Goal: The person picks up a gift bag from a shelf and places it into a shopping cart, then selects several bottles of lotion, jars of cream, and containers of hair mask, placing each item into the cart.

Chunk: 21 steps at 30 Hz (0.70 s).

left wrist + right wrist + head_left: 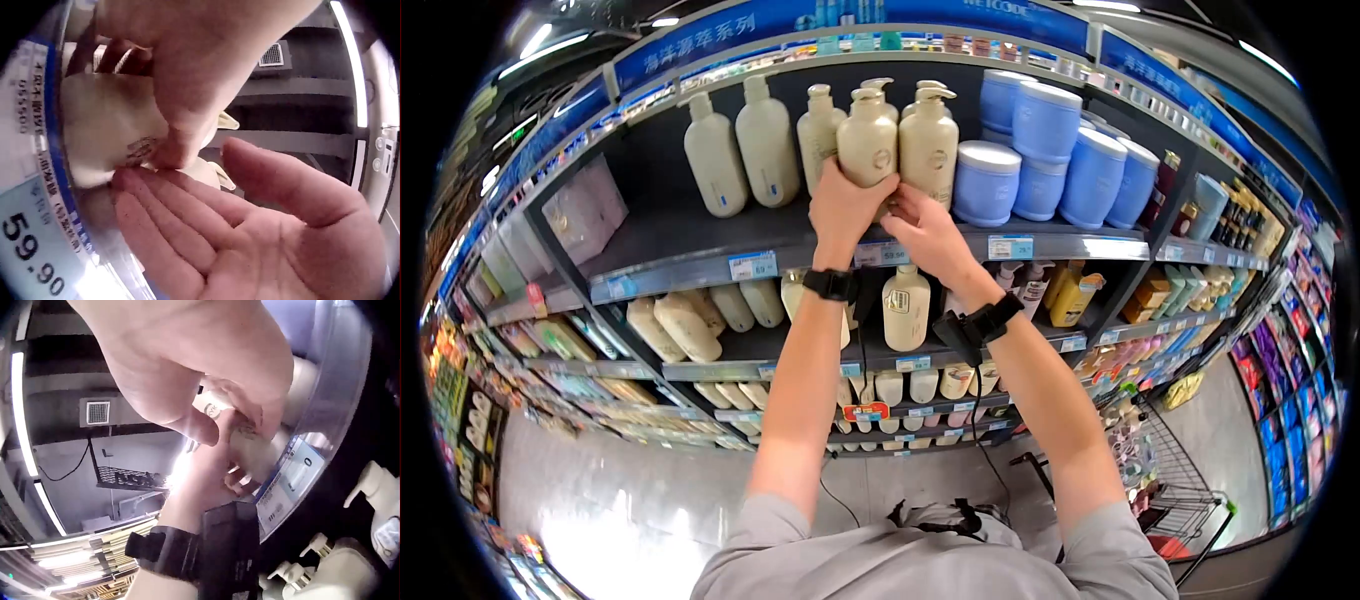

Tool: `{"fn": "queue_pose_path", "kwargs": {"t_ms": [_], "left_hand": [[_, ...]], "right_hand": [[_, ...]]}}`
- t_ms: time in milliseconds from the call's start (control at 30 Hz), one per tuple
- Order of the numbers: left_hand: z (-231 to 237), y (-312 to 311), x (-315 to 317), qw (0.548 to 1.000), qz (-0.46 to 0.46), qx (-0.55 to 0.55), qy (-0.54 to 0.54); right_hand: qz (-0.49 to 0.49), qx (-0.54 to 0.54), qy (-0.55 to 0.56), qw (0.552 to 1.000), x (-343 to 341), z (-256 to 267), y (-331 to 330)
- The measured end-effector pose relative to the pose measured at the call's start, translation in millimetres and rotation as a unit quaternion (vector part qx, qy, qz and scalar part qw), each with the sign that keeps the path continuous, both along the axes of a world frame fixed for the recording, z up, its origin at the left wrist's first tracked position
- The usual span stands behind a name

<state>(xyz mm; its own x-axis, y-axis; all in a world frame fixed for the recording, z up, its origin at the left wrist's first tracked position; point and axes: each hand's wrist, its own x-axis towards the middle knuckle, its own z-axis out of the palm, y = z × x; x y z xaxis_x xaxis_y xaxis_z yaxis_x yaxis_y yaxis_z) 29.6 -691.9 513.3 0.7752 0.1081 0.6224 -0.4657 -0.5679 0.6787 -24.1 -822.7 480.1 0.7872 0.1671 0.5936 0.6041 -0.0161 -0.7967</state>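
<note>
Together, bare hands [848,203] touch a smooth, round-shouldered bottle [867,138].

Smooth plastic pump bottle [867,140] (faintly glossy), matt cloth shirt [900,567]

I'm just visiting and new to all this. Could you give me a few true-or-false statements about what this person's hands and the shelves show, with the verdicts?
1. The left hand grips a cream pump bottle. True.
2. Both hands wear gloves. False: the left hand and the right hand are bare.
3. In the head view, blue jars stand to the right of that bottle. True.
4. The blue jars have black lids. False: their lids are pale.
5. In the left wrist view, a price tag reads 59.90. True.
6. A shopping cart stands at the lower left of the head view. False: the shopping cart is at the lower right.
</note>
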Motion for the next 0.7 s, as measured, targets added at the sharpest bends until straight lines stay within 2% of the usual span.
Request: {"fn": "queue_pose_path", "kwargs": {"t_ms": [67, 133, 200, 267, 367, 467, 500, 533, 600, 700], "left_hand": [[-10.9, 1.5, -6.0, 0.994, 0.003, -0.039, -0.102], [-19.0, 3.3, -14.5, 0.976, -0.022, -0.081, -0.199], [-14.6, 2.1, -44.8, 0.964, -0.118, -0.140, -0.190], [-17.9, -3.1, -63.3, 0.950, -0.195, -0.144, -0.199], [-30.1, -19.8, -93.5, 0.943, -0.265, -0.104, -0.172], [-57.7, -53.3, -116.7, 0.912, -0.378, -0.148, -0.057], [-70.1, -66.7, -123.0, 0.909, -0.391, -0.141, -0.035], [-84.5, -81.6, -129.8, 0.882, -0.444, -0.155, 0.006], [-117.3, -114.6, -144.9, 0.858, -0.490, -0.144, 0.047], [-158.8, -165.3, -178.7, 0.830, -0.530, -0.086, 0.151]], "right_hand": [[0.005, 0.027, 0.029, 0.999, -11.2, -2.9, -0.7], [0.024, 0.066, -0.005, 0.998, -14.1, -14.9, -4.4], [-0.047, 0.031, -0.036, 0.998, -45.6, -6.9, -10.8], [-0.118, -0.008, -0.100, 0.988, -74.5, -3.2, -23.7], [-0.123, 0.001, -0.126, 0.984, -100.5, -12.6, -49.3], [-0.164, 0.021, -0.106, 0.981, -133.4, -31.0, -82.9], [-0.177, 0.016, -0.080, 0.981, -148.5, -44.0, -97.2], [-0.189, 0.011, -0.058, 0.980, -162.1, -56.8, -111.1], [-0.258, 0.064, -0.011, 0.964, -191.1, -88.4, -131.1], [-0.282, 0.136, 0.070, 0.947, -238.5, -143.4, -175.1]]}}
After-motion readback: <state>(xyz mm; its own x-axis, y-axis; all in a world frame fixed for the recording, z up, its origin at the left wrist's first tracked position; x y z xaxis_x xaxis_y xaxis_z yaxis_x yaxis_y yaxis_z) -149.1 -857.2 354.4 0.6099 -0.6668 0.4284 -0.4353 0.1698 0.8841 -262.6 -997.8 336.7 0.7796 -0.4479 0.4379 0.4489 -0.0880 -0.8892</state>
